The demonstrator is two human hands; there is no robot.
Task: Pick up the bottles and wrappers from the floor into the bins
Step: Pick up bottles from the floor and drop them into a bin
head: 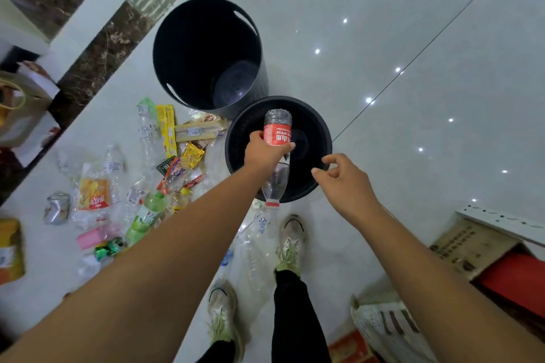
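White tiled floor (413,38), seen from above. Two black bins stand at centre, side by side: the taller far bin (177,26) and the lower near bin (320,132). A litter heap (141,186) of clear bottles and coloured wrappers lies left of the bins. More clear bottles (253,247) lie near the shoes (290,242), just this side of the near bin.

The red-label bottle (277,132) is held above the near bin, base pointing far, with its red cap out over the near rim. The left hand (264,153) has its grip clamped round the bottle's middle. The right hand (342,183) hovers over the bin's right rim, grip apart, holding nothing.

Step in hand, by judgement: the drop. Carry the bottle farther or tip its base down, so the cap end clears the rim before release; otherwise it may strike the rim and bounce out. The right hand crowds the opening, and the bottles underfoot invite a slip.
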